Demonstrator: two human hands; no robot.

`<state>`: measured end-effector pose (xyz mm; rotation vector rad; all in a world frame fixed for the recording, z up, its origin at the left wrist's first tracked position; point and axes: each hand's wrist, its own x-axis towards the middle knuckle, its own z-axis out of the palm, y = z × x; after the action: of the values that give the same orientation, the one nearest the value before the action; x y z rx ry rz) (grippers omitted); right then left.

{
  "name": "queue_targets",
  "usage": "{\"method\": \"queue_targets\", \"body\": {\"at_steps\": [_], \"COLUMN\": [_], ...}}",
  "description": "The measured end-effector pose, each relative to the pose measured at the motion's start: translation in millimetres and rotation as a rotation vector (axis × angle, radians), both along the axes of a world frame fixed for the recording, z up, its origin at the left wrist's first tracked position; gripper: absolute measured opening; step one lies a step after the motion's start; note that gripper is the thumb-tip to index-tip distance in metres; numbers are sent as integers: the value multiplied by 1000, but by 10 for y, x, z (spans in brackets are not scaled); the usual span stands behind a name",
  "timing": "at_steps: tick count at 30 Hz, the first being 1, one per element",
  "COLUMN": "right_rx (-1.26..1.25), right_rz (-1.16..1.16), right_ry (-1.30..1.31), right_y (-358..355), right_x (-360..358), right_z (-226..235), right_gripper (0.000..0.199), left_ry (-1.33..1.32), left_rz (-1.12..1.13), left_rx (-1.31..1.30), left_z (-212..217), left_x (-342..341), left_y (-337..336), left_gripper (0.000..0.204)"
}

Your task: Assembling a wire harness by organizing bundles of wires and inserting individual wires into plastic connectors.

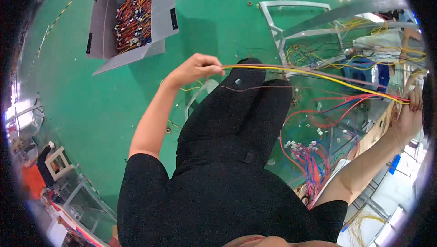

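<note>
Stretching a bundle of yellow wires (318, 75) between both hands, my left hand (195, 68) pinches one end and my right hand (412, 106) grips the other. Light, limp, slippery stuff; hold near the ends.

the left hand (196, 68) sits just above the frame's centre, fingers pinched shut, its bare forearm rising from the black sleeve at lower left. the right hand (412, 110) reaches to the far right edge, fingers curled closed, arm stretched diagonally up from the lower right.
</note>
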<state>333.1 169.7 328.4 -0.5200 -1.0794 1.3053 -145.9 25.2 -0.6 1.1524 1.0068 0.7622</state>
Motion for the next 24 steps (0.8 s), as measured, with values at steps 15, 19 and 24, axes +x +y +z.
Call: {"method": "queue_targets", "body": {"at_steps": [15, 19, 24], "right_rx": [-190, -156, -188], "right_rz": [-302, -232, -423], "right_ry": [-213, -138, -134], "right_y": [232, 60, -311], "right_x": [1352, 2285, 2484], "right_z": [162, 281, 141], "right_gripper": [32, 26, 26], "left_ry": [16, 125, 326], "left_rz": [31, 49, 117], "left_rx": [-154, -217, -165], "left_z": [-690, -996, -1731], "left_x": [-403, -616, -815], "left_y": [-732, -890, -1755], "left_gripper": [22, 21, 18]}}
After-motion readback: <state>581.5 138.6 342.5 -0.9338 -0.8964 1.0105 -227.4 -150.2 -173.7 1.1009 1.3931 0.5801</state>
